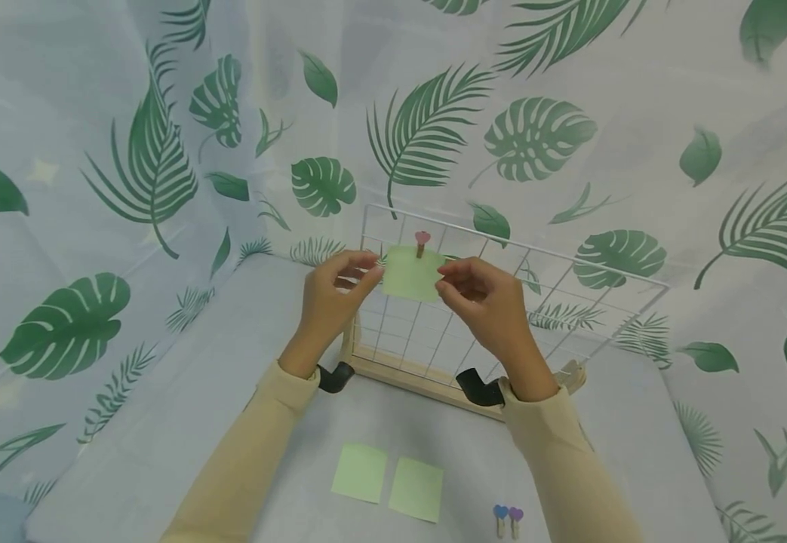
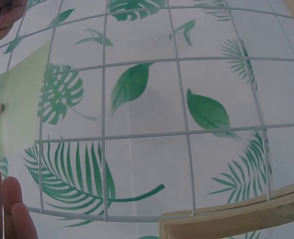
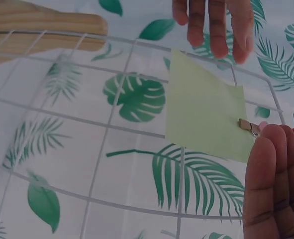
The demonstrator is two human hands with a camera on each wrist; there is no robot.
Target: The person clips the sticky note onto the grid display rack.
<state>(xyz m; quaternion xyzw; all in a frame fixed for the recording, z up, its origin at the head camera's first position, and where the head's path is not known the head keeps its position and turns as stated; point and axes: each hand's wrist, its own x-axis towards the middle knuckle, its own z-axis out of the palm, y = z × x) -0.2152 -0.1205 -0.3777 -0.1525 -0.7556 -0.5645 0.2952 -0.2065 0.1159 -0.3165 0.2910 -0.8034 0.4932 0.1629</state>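
Right now my left hand (image 1: 328,302) and right hand (image 1: 484,302) pinch the green note (image 1: 411,274) between them, clipped to the wire grid (image 1: 570,302) by a heart peg (image 1: 422,243); tugging sideways could slip it free.

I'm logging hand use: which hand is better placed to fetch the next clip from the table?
Probably the right hand: the two spare clips lie near the table's front edge under the right forearm, while the left hand is further off.

Wire grid (image 1: 570,286) blocks ahead; tabletop (image 1: 182,422) beside it lies open.
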